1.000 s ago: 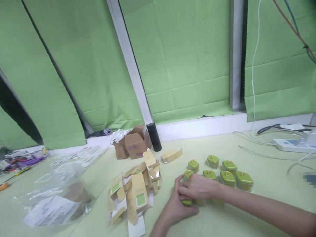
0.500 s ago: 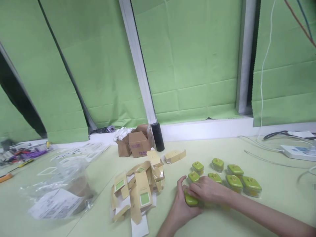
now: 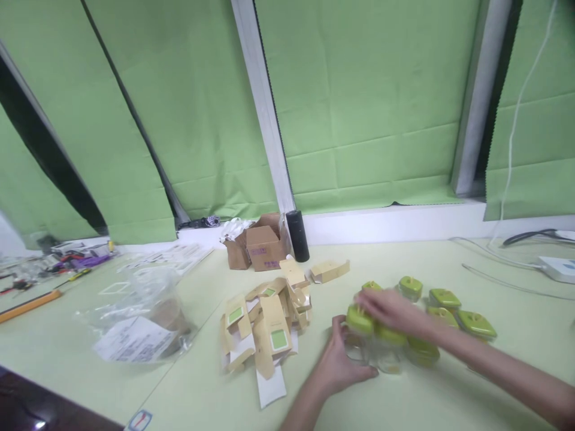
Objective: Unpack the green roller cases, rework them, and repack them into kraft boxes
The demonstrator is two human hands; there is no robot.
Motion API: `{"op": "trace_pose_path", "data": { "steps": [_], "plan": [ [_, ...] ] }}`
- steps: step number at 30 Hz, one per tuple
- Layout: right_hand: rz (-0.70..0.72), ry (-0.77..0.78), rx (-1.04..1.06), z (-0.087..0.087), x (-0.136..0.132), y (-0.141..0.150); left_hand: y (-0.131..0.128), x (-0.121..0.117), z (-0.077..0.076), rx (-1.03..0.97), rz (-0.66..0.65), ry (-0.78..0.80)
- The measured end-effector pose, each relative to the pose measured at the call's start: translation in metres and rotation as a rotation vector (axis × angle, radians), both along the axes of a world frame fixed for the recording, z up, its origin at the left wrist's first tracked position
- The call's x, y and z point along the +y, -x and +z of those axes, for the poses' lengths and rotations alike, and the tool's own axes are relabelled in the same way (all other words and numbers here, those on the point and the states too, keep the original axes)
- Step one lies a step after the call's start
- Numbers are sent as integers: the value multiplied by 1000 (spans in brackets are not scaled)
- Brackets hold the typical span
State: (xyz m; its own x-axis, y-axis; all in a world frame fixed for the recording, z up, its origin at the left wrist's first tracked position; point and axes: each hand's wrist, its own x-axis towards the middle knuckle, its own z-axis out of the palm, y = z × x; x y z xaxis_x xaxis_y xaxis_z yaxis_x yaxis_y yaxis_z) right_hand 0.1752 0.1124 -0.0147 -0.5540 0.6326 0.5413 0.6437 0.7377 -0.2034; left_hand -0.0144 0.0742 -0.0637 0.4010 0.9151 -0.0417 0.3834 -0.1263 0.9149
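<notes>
One clear squarish jar (image 3: 356, 351), left fingers (image 3: 338, 328) curled round it, right fingers (image 3: 369, 301) pinching glossy green lid (image 3: 360, 324)

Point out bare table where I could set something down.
Bare table shows on the near side between left hand and right forearm; to the right, between the green-lidded containers, thin cable and that forearm; and in a strip between labelled bag and opened cartons. Crowded: among the containers and over the carton heap.
</notes>
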Motion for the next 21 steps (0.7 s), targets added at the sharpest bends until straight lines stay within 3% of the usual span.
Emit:
{"op": "trace_pose_path", "data": {
  "steps": [4,7,11,15,18,21],
  "plan": [
    [-114,56,135,51,10,-16,0,7,0,87,105,-80],
    [-158,84,176,65,10,-16,2,13,4,208,221,-166],
    [-160,139,150,59,-5,-24,5,13,17,309,274,-235],
    [-170,217,25,49,-32,-66,0,18,40,342,173,-249],
    [-342,213,-20,44,-41,-114,-12,34,56,376,41,-199],
    [-590,164,-43,33,-31,-163,-28,55,62,403,-35,-141]
  ]
}}
